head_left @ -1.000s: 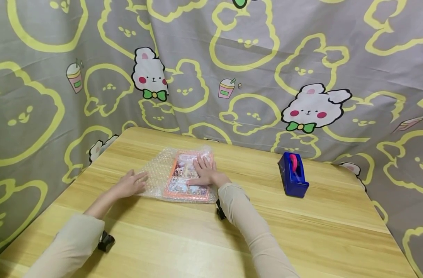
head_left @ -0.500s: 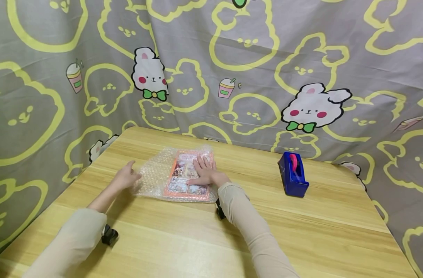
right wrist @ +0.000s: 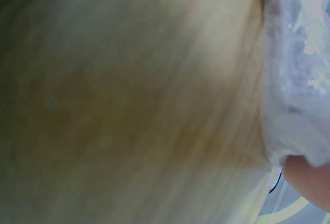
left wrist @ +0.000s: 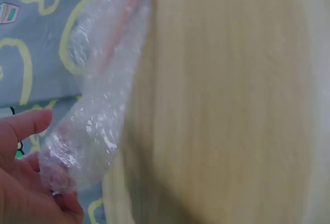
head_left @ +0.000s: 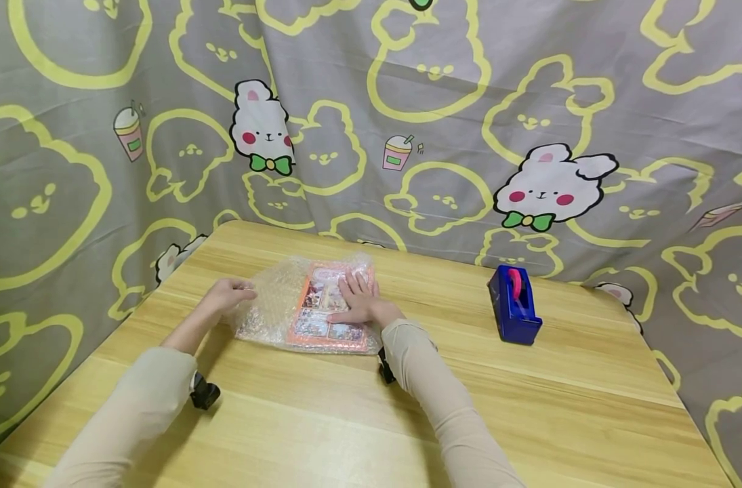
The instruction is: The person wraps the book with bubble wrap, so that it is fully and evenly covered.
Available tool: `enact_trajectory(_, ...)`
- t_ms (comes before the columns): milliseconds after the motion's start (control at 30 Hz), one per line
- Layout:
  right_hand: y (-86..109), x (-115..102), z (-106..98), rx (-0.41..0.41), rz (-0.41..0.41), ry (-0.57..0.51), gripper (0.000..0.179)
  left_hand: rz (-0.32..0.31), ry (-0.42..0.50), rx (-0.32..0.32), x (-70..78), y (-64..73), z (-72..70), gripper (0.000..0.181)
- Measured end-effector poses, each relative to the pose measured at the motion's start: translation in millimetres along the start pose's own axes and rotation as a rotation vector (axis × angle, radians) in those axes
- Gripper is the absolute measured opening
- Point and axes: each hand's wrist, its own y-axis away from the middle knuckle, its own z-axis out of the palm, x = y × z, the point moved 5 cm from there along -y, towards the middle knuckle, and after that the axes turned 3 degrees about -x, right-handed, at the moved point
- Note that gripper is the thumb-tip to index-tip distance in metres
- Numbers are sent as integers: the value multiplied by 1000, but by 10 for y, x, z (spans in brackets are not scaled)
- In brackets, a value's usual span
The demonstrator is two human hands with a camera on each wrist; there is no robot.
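On the table lies a bubble wrap bag or sheet (head_left: pixel 273 308) around a flat orange-bordered item (head_left: pixel 312 325) printed with several small pictures. My right hand (head_left: pixel 361 301) rests flat on this item with fingers spread. At the wrap's left end is my left hand (head_left: pixel 229 297), its thumb over the wrap. In the left wrist view the left hand (left wrist: pixel 26 167) has its thumb apart from the fingers, which lie under the raised end of the bubble wrap (left wrist: pixel 98 126) and show partly through it. The right wrist view catches the wrapped item's edge (right wrist: pixel 304 79) and a blurred bit of hand.
A blue tape dispenser (head_left: pixel 515 308) with a pink core stands on the right of the wooden table (head_left: pixel 578 393). Behind the table hangs a patterned grey curtain (head_left: pixel 340 74). Black wrist camera mounts (head_left: pixel 204 391) sit below the sleeves.
My left hand has gone under the wrap's left end and lifted it, moving slightly right over the last half second. The right hand has stayed on the item.
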Motion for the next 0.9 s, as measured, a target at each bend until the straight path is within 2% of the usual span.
enact_trajectory(167, -1, 1, 4, -3, -4, -13, 98, 46, 140, -36, 136, -53, 93, 47)
enact_trajectory(433, -2, -1, -5, 4, -3, 2, 98, 9, 328, -192, 350, -90, 325, 51)
enact_trajectory(600, 0, 1, -1, 7, -6, -5, 99, 11, 371, -218, 424, -137, 521, 49)
enact_trajectory(733, -3, -9, 3, 9, -6, -13, 99, 44, 411, -271, 444, -166, 690, 56)
enact_trajectory(900, 0, 9, -7, 5, 6, -8, 98, 80, 455, -303, 439, -227, 778, 58)
